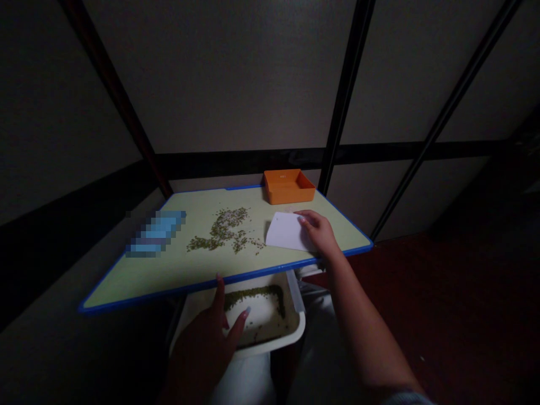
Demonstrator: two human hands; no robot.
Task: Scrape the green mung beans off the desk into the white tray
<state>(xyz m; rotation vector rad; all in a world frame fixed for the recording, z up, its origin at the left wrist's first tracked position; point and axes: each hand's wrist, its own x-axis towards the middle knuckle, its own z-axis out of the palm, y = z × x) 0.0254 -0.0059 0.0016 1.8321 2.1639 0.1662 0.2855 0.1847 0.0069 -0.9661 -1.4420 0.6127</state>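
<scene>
My right hand (319, 232) rests on the pale green table (169, 270) and grips a white flat scraper card (284, 231) by its right edge. To the card's left, several small green beans (225, 230) lie scattered on the tabletop. Below the table's near blue edge, my left hand (208, 337) holds a white tub (270, 320) at its left side, thumb up against the table edge, fingers curled over the rim. A band of green beans (257, 295) lies inside the tub.
An orange tray (289, 185) stands at the table's far edge. A blurred blue patch (155, 233) lies on the left part of the tabletop. Dark wall panels with black bars rise behind; a reddish floor is at the right.
</scene>
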